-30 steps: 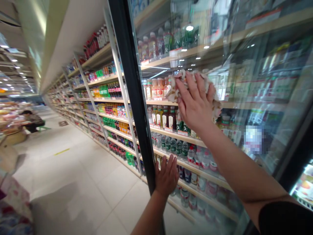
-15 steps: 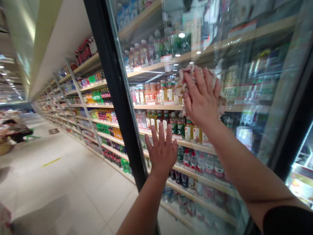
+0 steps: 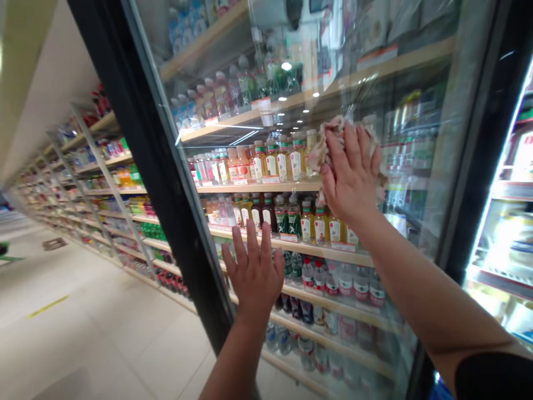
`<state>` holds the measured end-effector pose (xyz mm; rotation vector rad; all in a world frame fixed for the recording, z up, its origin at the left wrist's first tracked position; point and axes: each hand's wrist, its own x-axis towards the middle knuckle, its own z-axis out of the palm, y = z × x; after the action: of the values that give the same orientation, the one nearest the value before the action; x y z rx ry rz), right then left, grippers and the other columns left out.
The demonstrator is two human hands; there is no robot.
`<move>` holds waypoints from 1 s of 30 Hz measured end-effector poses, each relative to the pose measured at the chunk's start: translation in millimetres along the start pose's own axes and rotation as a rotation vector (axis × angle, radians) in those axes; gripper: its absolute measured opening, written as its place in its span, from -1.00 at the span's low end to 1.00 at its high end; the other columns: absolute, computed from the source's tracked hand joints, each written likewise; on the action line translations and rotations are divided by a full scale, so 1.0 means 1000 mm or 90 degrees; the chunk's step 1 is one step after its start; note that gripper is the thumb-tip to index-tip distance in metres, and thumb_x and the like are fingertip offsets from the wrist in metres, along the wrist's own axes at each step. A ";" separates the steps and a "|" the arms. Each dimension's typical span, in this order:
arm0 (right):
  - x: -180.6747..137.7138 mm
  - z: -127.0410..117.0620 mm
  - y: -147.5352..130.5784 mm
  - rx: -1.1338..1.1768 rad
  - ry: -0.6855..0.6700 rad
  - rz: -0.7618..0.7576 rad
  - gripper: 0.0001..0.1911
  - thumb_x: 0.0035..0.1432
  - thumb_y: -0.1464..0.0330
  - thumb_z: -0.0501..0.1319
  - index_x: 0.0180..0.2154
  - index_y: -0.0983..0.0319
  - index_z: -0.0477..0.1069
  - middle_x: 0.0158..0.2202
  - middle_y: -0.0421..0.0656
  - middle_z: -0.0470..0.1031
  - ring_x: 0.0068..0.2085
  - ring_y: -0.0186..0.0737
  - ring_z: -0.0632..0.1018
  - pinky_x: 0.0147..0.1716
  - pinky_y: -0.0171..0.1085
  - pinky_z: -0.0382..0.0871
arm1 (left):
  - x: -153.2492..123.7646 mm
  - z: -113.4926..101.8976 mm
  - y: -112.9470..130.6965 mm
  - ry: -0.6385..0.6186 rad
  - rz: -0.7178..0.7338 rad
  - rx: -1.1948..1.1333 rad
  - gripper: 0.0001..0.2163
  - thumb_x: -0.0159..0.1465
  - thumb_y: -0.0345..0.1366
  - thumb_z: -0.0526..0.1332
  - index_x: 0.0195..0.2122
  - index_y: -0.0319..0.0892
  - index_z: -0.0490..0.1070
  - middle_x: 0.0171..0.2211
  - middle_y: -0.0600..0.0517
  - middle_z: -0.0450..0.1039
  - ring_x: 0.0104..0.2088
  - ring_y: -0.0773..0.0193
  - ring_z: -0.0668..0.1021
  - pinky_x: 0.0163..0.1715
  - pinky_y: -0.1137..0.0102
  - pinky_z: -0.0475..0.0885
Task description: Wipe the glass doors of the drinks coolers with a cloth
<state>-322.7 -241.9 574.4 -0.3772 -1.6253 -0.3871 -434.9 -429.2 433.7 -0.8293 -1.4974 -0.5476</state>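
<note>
A glass door (image 3: 400, 222) with a dark frame stands in front of me, tilted in the view. My right hand (image 3: 352, 175) presses a crumpled, pale patterned cloth (image 3: 318, 158) against the glass, its fingers spread over it. The cloth shows around the fingertips and at the hand's right side. Lower and to the left, my left hand (image 3: 255, 272) rests flat on the same pane with fingers apart and nothing in it. The door's dark left frame (image 3: 166, 183) runs just left of that hand.
Several shelves of bottled drinks (image 3: 287, 161) show through the glass. Long drink shelves (image 3: 125, 189) recede at the left beside a tiled floor (image 3: 125, 328) with a yellow strip (image 3: 48, 306). At the right, a lit cooler (image 3: 508, 250) holds goods. Ceiling lights reflect in the pane.
The view has swung to the right, so the door frame and aisle sit farther left. My right hand and the cloth have slid right across the glass relative to the bottles; my left hand stays flat.
</note>
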 end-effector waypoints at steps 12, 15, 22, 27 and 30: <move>0.002 -0.009 0.064 0.009 -0.004 0.063 -0.37 0.37 0.15 -0.13 0.41 0.11 -0.01 0.47 -0.10 -0.04 0.46 0.01 -0.01 0.37 0.20 -0.09 | 0.000 -0.006 0.002 -0.004 0.002 0.047 -0.28 0.32 -0.20 0.22 0.44 -0.12 -0.07 0.45 -0.13 -0.09 0.45 -0.08 -0.03 0.40 -0.05 -0.12; 0.003 -0.007 0.085 0.007 -0.007 0.058 -0.35 0.35 0.17 -0.10 0.41 0.16 0.00 0.47 -0.06 -0.04 0.46 -0.01 -0.04 0.38 0.15 -0.13 | 0.000 -0.008 0.003 0.001 0.001 0.059 -0.29 0.32 -0.21 0.22 0.44 -0.14 -0.06 0.44 -0.14 -0.08 0.46 -0.07 -0.04 0.41 -0.04 -0.12; -0.028 0.007 0.151 0.012 0.030 0.196 -0.29 0.29 0.18 -0.11 0.42 0.20 -0.04 0.47 0.02 -0.07 0.47 0.00 -0.05 0.35 0.19 -0.08 | 0.001 -0.012 0.006 0.003 0.010 0.073 -0.29 0.32 -0.21 0.23 0.43 -0.17 -0.05 0.44 -0.14 -0.08 0.46 -0.06 -0.05 0.41 -0.02 -0.12; -0.030 0.015 0.194 -0.030 0.012 0.213 -0.30 0.29 0.19 -0.06 0.41 0.23 -0.01 0.47 0.03 -0.08 0.47 -0.07 -0.06 0.35 0.07 -0.08 | 0.001 -0.013 0.009 -0.001 -0.010 0.070 -0.28 0.31 -0.22 0.23 0.43 -0.17 -0.05 0.44 -0.14 -0.07 0.45 -0.09 -0.04 0.40 -0.05 -0.12; -0.018 0.018 0.213 -0.060 -0.009 0.279 -0.31 0.32 0.20 -0.04 0.40 0.31 0.02 0.46 0.07 -0.09 0.47 -0.08 -0.05 0.35 0.04 -0.08 | 0.000 -0.013 0.010 0.006 -0.004 0.075 -0.29 0.31 -0.22 0.23 0.43 -0.18 -0.03 0.44 -0.15 -0.06 0.45 -0.09 -0.03 0.41 -0.04 -0.13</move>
<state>-238.8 -45.4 560.6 -0.7902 -1.4912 -0.1281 -419.1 -432.6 434.1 -0.7299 -1.5086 -0.4619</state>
